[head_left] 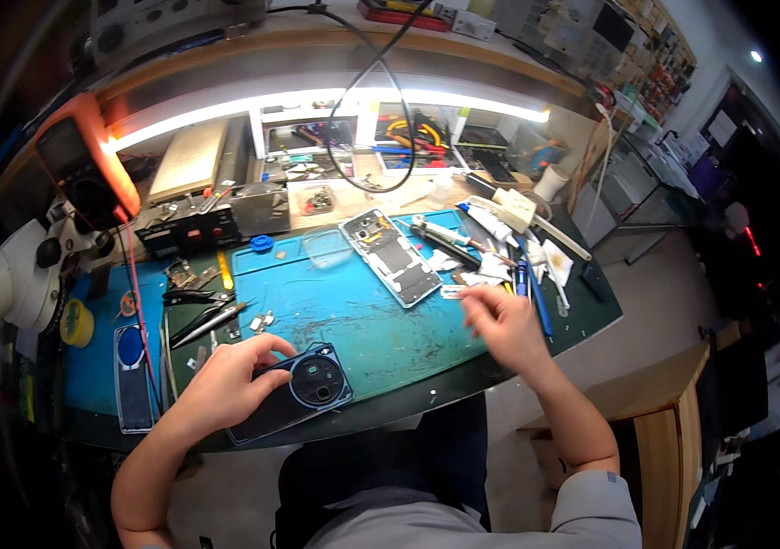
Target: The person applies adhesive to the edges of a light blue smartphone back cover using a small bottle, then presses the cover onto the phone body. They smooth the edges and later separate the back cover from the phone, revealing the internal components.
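My left hand (pixel 225 384) rests on a dark phone back cover (pixel 303 389) with a large round camera ring, lying at the near edge of the blue work mat (pixel 353 311). My right hand (pixel 500 320) hovers blurred over the mat's right side, fingers loosely curled toward small white scraps (pixel 486 273); I cannot see anything held in it. An opened phone body (pixel 392 256) with exposed internals lies tilted further back on the mat.
Tweezers and pliers (pixel 202 316) lie left of the cover. A clear phone case (pixel 132 375) sits at far left. Pens and screwdrivers (pixel 527 274) cluster right. A microscope (pixel 19 274) and orange multimeter (pixel 88 165) stand left. Cables hang over the shelf.
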Tool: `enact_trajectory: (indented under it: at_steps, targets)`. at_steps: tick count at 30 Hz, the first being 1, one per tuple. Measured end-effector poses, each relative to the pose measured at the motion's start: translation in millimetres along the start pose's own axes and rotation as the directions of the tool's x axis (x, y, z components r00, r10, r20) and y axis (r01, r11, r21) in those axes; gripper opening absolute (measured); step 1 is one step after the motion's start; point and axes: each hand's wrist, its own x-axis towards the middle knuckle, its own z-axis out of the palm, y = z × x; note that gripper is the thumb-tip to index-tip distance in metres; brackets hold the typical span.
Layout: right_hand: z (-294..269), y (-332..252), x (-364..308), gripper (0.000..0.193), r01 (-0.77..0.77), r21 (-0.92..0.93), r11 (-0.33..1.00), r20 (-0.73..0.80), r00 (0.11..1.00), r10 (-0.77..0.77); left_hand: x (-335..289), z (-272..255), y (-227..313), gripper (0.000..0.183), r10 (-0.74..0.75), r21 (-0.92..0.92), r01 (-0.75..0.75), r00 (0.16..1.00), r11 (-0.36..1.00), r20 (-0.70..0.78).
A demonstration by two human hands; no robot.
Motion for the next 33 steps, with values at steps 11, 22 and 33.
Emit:
enact_trajectory:
  at_steps: [11,22,33]
  targets:
    - [-33,36,28,0.032,0.052,-0.537,0.842,-0.178,0.969,-0.173,45,43,1,0.029,0.524,0.410,-0.437,0.843,0.800,-0.124]
    - [-31,49,35,0.030,-0.099,-0.186,0.978,-0.099,0.992,0.081,11,39,-8,0.051,0.465,0.438,-0.348,0.863,0.829,-0.195]
    - [-42,36,11,0.024,-0.114,0.310,0.944,0.099,0.991,0.087,19,41,7,0.050,0.508,0.440,-0.384,0.836,0.812,-0.206]
